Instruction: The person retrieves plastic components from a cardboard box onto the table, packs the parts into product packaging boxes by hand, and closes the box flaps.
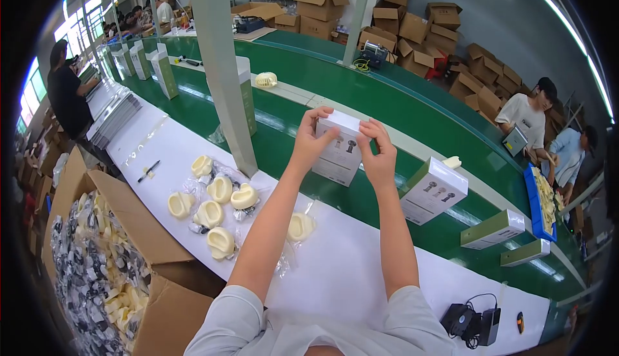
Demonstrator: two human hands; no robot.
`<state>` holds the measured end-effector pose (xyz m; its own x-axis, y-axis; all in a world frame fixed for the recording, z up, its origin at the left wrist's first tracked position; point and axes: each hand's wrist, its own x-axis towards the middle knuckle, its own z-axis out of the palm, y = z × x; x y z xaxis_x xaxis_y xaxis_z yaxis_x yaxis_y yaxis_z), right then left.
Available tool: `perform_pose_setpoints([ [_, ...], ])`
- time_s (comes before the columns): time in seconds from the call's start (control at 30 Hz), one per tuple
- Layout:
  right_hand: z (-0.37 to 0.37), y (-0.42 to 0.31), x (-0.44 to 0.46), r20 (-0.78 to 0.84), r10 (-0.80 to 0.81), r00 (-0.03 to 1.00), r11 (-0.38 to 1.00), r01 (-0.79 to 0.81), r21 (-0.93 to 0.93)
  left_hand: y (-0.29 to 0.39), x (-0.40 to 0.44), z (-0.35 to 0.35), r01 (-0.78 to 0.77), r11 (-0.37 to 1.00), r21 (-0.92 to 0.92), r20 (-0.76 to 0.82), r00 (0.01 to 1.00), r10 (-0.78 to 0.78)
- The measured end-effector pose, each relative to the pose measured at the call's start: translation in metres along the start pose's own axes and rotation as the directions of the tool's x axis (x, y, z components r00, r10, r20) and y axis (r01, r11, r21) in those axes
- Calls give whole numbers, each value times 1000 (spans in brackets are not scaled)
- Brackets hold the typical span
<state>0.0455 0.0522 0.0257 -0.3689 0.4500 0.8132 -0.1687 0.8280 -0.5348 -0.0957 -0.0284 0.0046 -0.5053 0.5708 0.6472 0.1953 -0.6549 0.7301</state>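
Note:
A white printed carton (338, 155) with small product pictures stands upright over the green conveyor belt (290, 114). My left hand (314, 138) grips its upper left corner, thumb on the front face. At the upper right corner, my right hand (378, 153) holds it the same way, fingertips at the top edge. The top looks closed. Closest to my right forearm is another white carton (433, 192) on the belt. Several cream plastic parts (219, 190) in clear bags lie on the white table left of my left forearm, with one cream part (300, 226) beside it.
An open cardboard box (122, 227) full of bagged parts stands at left. A metal post (222, 66) rises left of my hands. More cartons (493, 229) line the belt. Black adapters (474, 322) with cables lie at lower right. Co-workers (525, 117) stand near a blue tray (540, 208).

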Motion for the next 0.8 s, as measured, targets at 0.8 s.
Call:
perform_pose_setpoints([
  [0.8,91,-207,12,395,-484,781,852,523,10,405,-183,-226,449,38,893,-344,734,-586],
])
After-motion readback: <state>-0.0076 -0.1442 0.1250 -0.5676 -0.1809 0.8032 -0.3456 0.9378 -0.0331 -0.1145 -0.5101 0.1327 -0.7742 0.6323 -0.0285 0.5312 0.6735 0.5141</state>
